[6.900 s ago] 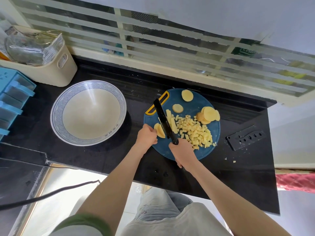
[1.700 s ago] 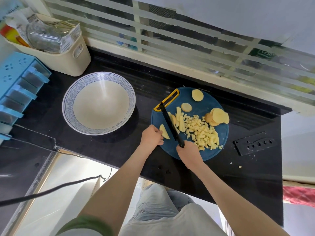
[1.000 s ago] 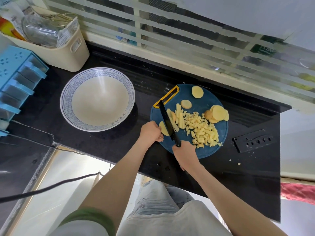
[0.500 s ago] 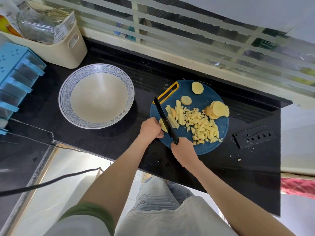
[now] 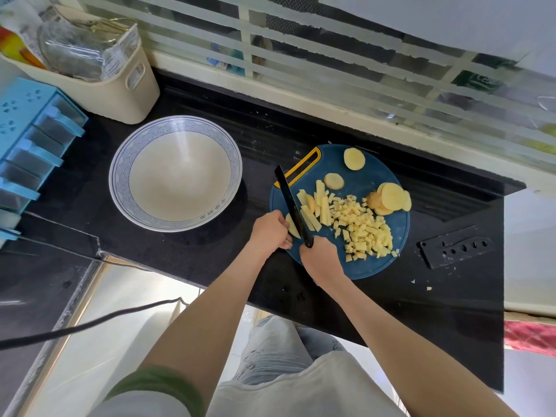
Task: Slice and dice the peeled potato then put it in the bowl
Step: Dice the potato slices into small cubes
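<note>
A round blue cutting board (image 5: 391, 266) lies on the black counter. On it are a heap of diced potato (image 5: 364, 233), several potato sticks (image 5: 319, 206), and round slices (image 5: 391, 197) at the back. My right hand (image 5: 320, 258) grips the handle of a black knife (image 5: 290, 203), whose blade lies across a potato slice (image 5: 291, 225). My left hand (image 5: 269, 230) holds that slice from the left with curled fingers. A wide white bowl (image 5: 176, 173) with a blue rim stands to the left, with nothing in it.
A black knife sheath (image 5: 454, 246) lies right of the board. A cream basket (image 5: 120, 85) with packets and a blue drawer rack (image 5: 27, 139) stand at the far left. The counter's front edge runs just below my hands. Potato crumbs (image 5: 421, 284) dot the counter.
The knife has stepped leftward across the slice, leaving more sticks to its right. My left hand has stayed on the shrinking piece. The view has shifted slightly.
</note>
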`<state>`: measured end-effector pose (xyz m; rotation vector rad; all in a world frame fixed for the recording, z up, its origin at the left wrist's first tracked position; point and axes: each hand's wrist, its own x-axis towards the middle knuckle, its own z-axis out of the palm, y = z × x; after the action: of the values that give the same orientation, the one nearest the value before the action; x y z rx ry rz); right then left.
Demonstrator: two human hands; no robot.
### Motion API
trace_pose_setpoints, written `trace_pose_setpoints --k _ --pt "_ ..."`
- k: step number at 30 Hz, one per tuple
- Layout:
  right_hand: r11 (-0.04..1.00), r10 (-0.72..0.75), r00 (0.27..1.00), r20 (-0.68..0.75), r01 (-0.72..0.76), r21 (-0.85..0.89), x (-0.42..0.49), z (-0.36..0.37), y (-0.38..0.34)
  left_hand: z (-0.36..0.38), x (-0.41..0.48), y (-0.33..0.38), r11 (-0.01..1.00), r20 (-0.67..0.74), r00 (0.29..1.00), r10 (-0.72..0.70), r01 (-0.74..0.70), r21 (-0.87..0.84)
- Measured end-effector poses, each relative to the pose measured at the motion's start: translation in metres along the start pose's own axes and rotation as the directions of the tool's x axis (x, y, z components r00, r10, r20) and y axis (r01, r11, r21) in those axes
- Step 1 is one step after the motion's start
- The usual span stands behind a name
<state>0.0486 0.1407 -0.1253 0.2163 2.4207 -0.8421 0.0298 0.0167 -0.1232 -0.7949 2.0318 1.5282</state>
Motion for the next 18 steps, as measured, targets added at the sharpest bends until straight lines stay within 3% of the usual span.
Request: trace_pose_setpoints --k 18 --pt "0.996 -0.002 1.0 0.003 0.002 -0.091 -0.017 -0.003 0.002 -0.002 0.007 -0.007 0.995 0.017 0.999 0.039 -0.04 0.091"
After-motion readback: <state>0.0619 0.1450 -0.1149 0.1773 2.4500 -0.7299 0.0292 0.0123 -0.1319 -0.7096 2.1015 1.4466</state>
